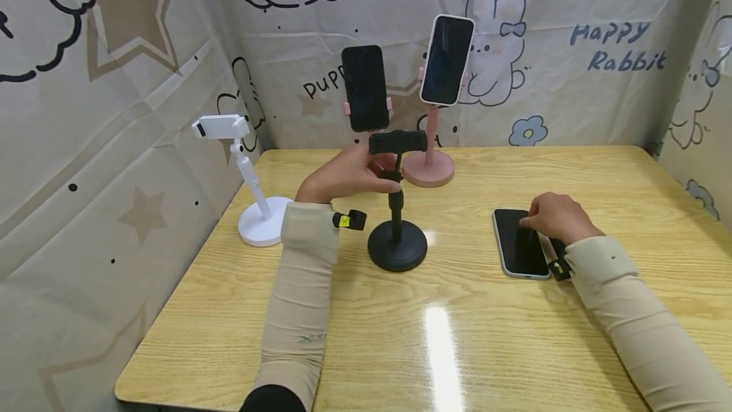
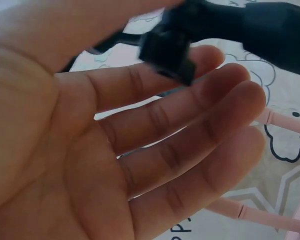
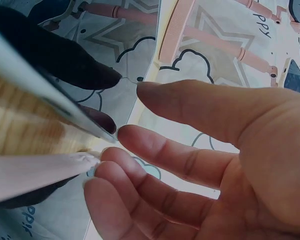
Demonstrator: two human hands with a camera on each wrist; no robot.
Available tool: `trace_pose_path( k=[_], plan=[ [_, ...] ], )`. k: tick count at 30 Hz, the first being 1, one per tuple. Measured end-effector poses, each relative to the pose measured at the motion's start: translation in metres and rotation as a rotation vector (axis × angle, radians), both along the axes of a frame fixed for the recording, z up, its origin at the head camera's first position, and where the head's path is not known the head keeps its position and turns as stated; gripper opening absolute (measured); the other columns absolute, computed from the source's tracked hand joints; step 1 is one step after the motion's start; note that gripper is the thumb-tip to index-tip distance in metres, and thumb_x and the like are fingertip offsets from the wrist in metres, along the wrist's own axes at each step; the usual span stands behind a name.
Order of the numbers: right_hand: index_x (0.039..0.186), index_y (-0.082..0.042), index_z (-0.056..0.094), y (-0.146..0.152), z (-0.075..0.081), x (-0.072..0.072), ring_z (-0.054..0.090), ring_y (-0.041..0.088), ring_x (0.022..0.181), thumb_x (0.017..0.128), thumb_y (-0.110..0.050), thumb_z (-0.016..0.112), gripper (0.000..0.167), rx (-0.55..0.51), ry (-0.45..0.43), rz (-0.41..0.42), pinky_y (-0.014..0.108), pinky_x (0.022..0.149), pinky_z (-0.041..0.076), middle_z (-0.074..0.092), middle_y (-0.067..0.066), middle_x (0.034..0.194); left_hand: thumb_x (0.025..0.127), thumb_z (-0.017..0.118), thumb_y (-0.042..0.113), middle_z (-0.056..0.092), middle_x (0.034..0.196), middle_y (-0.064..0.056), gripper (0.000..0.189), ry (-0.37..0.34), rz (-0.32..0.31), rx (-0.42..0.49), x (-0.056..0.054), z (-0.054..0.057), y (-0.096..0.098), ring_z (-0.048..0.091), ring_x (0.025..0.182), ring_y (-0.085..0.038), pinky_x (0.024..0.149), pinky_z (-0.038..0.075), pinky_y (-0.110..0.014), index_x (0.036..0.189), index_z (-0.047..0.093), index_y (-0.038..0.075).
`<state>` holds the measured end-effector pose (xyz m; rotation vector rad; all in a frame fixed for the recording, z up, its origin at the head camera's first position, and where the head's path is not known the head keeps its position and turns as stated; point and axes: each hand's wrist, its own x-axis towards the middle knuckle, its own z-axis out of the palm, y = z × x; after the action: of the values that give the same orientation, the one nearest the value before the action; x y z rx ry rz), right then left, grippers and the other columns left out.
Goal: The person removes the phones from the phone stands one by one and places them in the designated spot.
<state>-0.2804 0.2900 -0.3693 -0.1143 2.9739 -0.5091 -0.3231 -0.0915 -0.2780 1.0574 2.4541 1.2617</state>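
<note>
In the head view my left hand (image 1: 345, 173) is at the upper post of a black phone stand (image 1: 397, 241), thumb in front and fingers behind. In the left wrist view those fingers (image 2: 165, 120) are extended and spread, not wrapped round the stand. The stand's black clamp (image 1: 398, 141) holds no phone. My right hand (image 1: 563, 216) is at the upper right edge of a smartphone (image 1: 517, 247) lying screen up on the table. The right wrist view shows its thumb over the dark screen, mirrored there, and its fingertips right at the phone's edge, loosely bent.
Behind stand two pink stands (image 1: 429, 168), one bearing a black phone (image 1: 366, 88), the other a white-framed phone (image 1: 448, 59). A white stand (image 1: 260, 224) with a white phone (image 1: 220, 126) is at left. Printed cloth (image 1: 572, 100) walls the wooden table (image 1: 389, 342).
</note>
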Motion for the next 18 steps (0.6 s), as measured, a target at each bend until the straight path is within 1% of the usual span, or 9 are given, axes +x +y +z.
trace_pose_path(
  k=[3,5,12,15,18],
  plan=[
    [0.089,0.004,0.065,0.001,-0.001,-0.001,0.054,0.027,0.07,0.087,-0.023,0.068,0.027,-0.004,0.001,-0.004,0.038,0.06,0.045,0.063,0.014,0.081,0.08,0.078,0.005,0.068,0.097,-0.012,0.046,0.001,-0.025,0.025,-0.001,-0.002,0.004,0.062,0.087,-0.024,0.084,0.051,-0.038,0.121,0.056,0.007],
    [0.089,0.004,0.065,0.002,-0.002,-0.002,0.054,0.027,0.07,0.087,-0.023,0.068,0.027,-0.004,0.006,-0.006,0.037,0.059,0.045,0.062,0.014,0.081,0.08,0.078,0.003,0.068,0.095,-0.012,0.049,0.008,-0.031,0.031,0.0,-0.003,0.004,0.062,0.086,-0.023,0.084,0.051,-0.038,0.122,0.055,0.007],
    [0.085,0.002,0.063,0.002,-0.003,-0.002,0.053,0.026,0.069,0.087,-0.024,0.068,0.026,-0.001,0.008,-0.017,0.036,0.058,0.043,0.06,0.012,0.078,0.082,0.078,0.013,0.069,0.09,-0.004,0.029,0.097,-0.003,-0.053,-0.002,-0.002,0.001,0.063,0.083,-0.019,0.083,0.05,-0.035,0.107,0.064,0.008],
    [0.085,0.002,0.064,0.002,-0.003,-0.002,0.053,0.027,0.069,0.087,-0.024,0.068,0.026,0.003,0.014,-0.015,0.037,0.058,0.044,0.06,0.012,0.078,0.083,0.077,0.015,0.07,0.089,-0.002,0.024,0.108,-0.003,-0.049,-0.005,-0.004,-0.001,0.062,0.082,-0.017,0.081,0.049,-0.035,0.103,0.064,0.011],
    [0.084,0.001,0.064,0.004,-0.004,-0.003,0.053,0.027,0.068,0.087,-0.025,0.068,0.027,0.004,0.019,-0.013,0.037,0.058,0.044,0.06,0.012,0.077,0.085,0.075,0.021,0.069,0.089,-0.001,0.021,0.106,0.039,-0.032,-0.007,-0.005,-0.007,0.06,0.082,-0.017,0.079,0.048,-0.035,0.102,0.065,0.013]
  ],
)
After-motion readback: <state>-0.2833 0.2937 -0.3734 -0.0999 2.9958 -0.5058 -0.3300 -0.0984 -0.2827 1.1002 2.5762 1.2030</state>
